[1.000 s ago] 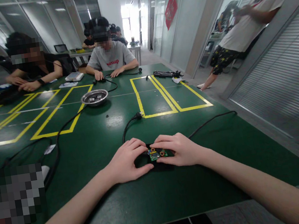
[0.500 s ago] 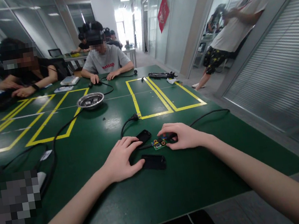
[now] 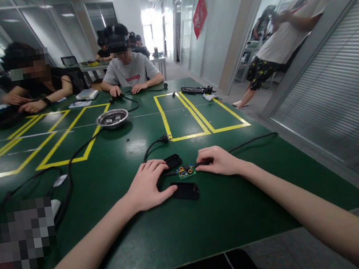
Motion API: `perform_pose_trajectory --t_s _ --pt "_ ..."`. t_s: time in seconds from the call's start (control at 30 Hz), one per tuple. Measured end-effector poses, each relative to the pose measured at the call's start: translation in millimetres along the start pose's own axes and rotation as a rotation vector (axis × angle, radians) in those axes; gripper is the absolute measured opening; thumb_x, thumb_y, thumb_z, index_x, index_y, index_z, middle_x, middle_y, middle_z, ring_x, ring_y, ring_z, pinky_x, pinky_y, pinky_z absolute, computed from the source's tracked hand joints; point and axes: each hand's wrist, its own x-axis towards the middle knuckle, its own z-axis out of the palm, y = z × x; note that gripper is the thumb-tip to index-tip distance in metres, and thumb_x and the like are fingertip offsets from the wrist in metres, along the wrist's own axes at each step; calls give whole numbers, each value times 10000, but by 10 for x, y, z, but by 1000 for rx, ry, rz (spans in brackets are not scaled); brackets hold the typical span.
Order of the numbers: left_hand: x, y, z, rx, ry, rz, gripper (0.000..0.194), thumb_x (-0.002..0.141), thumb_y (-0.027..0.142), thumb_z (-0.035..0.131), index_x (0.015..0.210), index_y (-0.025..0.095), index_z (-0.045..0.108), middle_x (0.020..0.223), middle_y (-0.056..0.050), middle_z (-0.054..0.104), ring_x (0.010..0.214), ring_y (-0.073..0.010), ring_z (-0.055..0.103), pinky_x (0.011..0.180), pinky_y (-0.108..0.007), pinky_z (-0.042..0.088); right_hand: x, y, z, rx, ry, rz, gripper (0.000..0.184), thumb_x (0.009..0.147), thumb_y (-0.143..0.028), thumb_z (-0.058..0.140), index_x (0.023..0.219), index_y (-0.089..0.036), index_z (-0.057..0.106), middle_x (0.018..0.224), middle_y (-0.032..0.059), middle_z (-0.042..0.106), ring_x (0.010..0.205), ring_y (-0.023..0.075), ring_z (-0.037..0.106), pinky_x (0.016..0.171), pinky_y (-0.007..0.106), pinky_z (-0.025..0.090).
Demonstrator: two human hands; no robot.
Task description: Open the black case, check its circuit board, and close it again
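Note:
A small green circuit board (image 3: 187, 172) with copper-wound coils lies between two black plastic case halves. Cables lead off from both of its ends. My left hand (image 3: 149, 184) rests spread on the table, its fingertips at the far case half (image 3: 172, 160) and its thumb on the near case half (image 3: 186, 190). Just right of the board, my right hand (image 3: 219, 160) is closed in a pinch on the black cable (image 3: 251, 141) where it meets the board. Part of that cable is hidden by the hand.
A black plug (image 3: 164, 139) lies beyond my left hand. Farther off stand a metal bowl (image 3: 112, 119) with small parts and a folded black tripod (image 3: 197, 90). Cables cross the left side of the green table (image 3: 168, 239). Two people sit opposite; another person stands at right.
The circuit board has shifted slightly left, toward my left hand. My right hand's fingertips have drawn together on the cable beside the board. My left hand stays spread over the case halves.

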Motion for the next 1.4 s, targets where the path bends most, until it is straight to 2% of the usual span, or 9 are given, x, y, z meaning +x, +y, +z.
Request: perform_pose_trajectory --t_s 0.17,0.3,0.5,0.8,1.4 --pt "-2 13 34 1 10 -1 485 831 382 682 1275 200 605 1346 -139 637 1288 -343 566 1127 -529 417 57 -213 184 -96 37 18 168 900 -254 748 776 -180 662 756 10 635 664 147 583 620 249 381" --pt "-10 3 49 2 3 8 505 778 312 657 1267 196 611 1356 -139 625 1298 -354 561 1144 -543 411 74 -284 240 -131 35 24 164 899 -235 746 784 -184 641 758 7 640 671 146 581 621 241 373" --pt "-10 -1 46 -11 -4 14 454 759 278 650 1203 188 612 1359 -140 630 1305 -349 562 1154 -546 406 62 -279 239 -136 49 11 150 915 -248 736 810 -191 645 782 9 654 667 144 577 619 242 371" --pt "4 -20 80 -33 40 -7 280 874 313 611 1139 223 615 1324 -112 659 1283 -317 586 1135 -534 436 69 -255 291 -154 71 5 140 946 -288 732 856 -201 671 811 16 679 687 156 615 630 253 398" --pt "1 -47 88 -16 29 6 432 724 182 566 1152 213 612 1356 -127 645 1328 -340 560 1173 -554 414 74 -235 363 -233 97 -12 137 981 -315 697 907 -201 688 861 32 712 741 171 655 650 267 414"
